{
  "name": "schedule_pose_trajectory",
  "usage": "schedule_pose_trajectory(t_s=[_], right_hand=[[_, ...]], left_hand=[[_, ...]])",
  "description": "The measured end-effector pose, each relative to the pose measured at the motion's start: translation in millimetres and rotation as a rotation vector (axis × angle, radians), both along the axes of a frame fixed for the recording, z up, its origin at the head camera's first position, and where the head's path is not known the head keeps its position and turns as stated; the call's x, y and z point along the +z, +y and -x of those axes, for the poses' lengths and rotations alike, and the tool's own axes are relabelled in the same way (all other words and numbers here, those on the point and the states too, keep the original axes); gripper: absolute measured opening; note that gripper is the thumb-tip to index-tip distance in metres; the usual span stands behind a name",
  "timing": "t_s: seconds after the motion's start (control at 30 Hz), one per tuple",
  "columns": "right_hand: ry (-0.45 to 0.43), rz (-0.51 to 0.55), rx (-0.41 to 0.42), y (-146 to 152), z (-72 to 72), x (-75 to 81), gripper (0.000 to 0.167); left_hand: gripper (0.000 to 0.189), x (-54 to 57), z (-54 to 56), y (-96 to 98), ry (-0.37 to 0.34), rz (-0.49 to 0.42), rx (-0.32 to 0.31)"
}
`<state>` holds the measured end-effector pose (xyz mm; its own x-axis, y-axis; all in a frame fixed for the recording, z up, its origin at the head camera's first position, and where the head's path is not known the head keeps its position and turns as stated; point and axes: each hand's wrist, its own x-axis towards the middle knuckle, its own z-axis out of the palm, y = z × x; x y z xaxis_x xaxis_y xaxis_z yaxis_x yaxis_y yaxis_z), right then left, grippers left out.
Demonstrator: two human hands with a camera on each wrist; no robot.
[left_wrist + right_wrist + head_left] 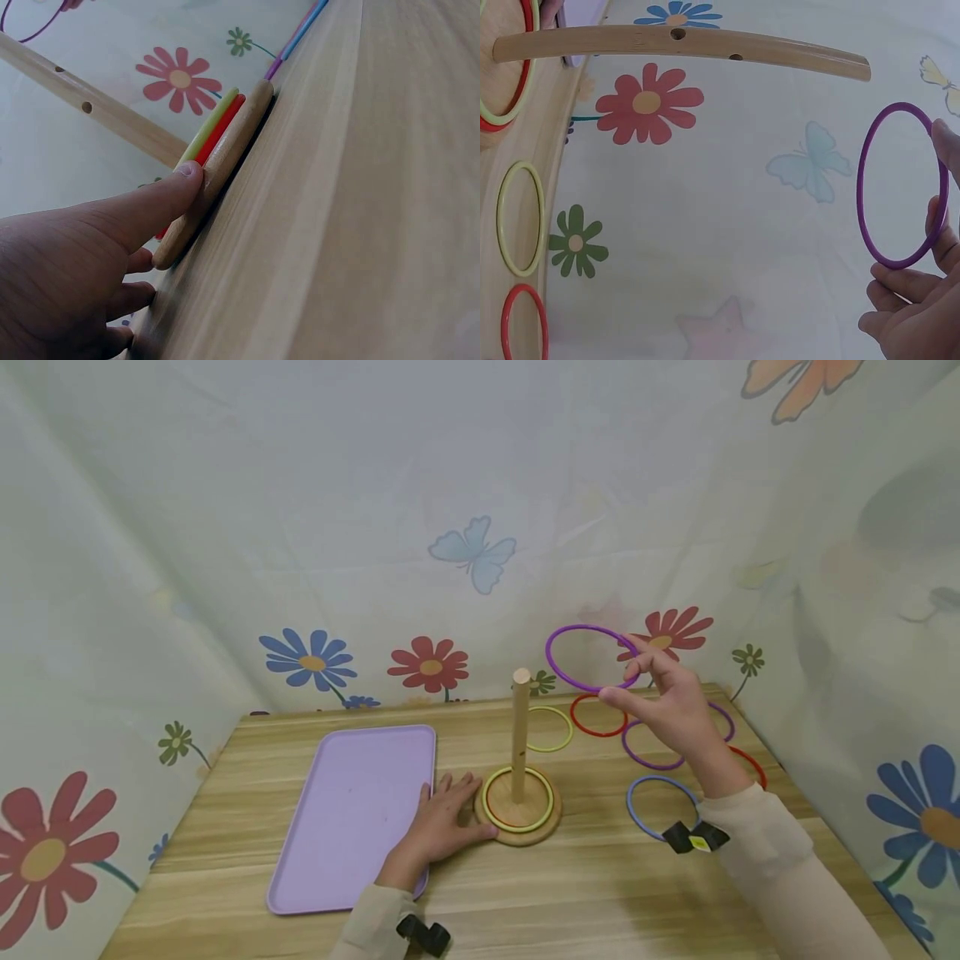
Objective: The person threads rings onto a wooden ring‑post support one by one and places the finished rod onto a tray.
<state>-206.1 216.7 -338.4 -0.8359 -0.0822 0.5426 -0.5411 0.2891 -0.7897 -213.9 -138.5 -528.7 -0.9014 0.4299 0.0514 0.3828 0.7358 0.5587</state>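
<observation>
My right hand (675, 714) pinches a purple ring (585, 627) between thumb and fingers. It is held in the air, right of the wooden post (520, 739) and near the height of its top; in the right wrist view the ring (861, 187) is apart from the post. A yellow-green ring (552, 802) and a red ring (526, 86) lie around the post on its round wooden base (522, 839). With fingers spread, my left hand (442, 824) touches the base's left edge. Its thumb (169, 199) rests against the rim, beside the stacked rings.
A lilac tray (341, 818) lies left of the stand. On the table to the right are a yellow-green ring (551, 751), a red ring (600, 735), purple rings (652, 767), a blue ring (630, 802) and another red ring (759, 767), partly behind my right arm. A flowered cloth hangs behind.
</observation>
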Motion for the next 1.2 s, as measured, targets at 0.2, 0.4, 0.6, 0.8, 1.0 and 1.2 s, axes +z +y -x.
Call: schedule_pose_trajectory(t_s=[0.2,0.4,0.6,0.8,1.0,1.2], right_hand=[[0.020,0.003,0.005,-3,0.4,4.1,0.028],[0.019,-0.008,-0.003,-7,-0.9,8.8,0.029],[0.014,-0.008,0.000,-11,-1.9,11.9,0.028],[0.036,0.020,0.042,-13,-0.3,11.2,0.027],[0.027,0.038,0.063,-16,1.1,8.1,0.027],[0.004,0.039,0.088,-22,-0.4,4.9,0.028]], left_hand=[[0.094,-0.5,-0.2,-0.1,-0.003,0.005,0.000],[0.092,1.3,-1.2,-0.3,-0.004,-0.001,-0.004],[0.092,0.6,-1.0,-0.5,-0.002,0.002,-0.008],[0.093,1.3,-1.0,0.3,0.000,-0.002,-0.006],[0.093,0.3,-0.5,0.4,0.002,0.002,-0.004],[0.093,2.6,-1.5,0.4,-0.003,-0.005,-0.005]])
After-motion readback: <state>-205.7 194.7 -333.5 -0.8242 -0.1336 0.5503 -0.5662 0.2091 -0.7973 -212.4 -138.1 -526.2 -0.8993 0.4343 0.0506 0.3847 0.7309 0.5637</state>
